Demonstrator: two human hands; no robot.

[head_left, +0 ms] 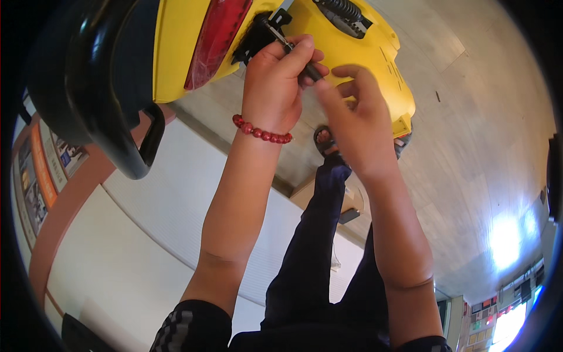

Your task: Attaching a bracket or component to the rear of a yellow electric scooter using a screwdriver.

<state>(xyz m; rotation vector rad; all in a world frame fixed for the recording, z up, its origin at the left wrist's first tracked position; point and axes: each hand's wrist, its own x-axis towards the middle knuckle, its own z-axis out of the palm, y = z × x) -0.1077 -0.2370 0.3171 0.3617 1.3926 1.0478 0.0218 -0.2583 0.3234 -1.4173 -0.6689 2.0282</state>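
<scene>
Head view: left hand point(275, 76) is closed in a fist-like grip around a slim dark tool with a metal shaft point(293, 54), thumb lying along the handle, tip pointing up-left into a black bracket point(258, 36). That bracket sits on the rear of a yellow scooter body point(358, 56), just right of its red tail light point(216, 38). Right hand point(355, 120) sits just beside the left one, fingers loosely curled and reaching toward the tool's handle end; cannot tell whether they actually touch it, and it grips nothing that shows. Red bead bracelet point(261, 132) on the left wrist. Black coil spring point(346, 12) shows at the top of the yellow panel, well above the right hand. Black seat point(88, 82) fills the upper left, with a black grab handle point(153, 132) at its lower edge. Below the hands: the person's dark trouser leg point(311, 246) and a sandalled foot point(325, 141) on a light tiled floor point(469, 117). Pale ribbed surface point(176, 205) runs along the lower left.
</scene>
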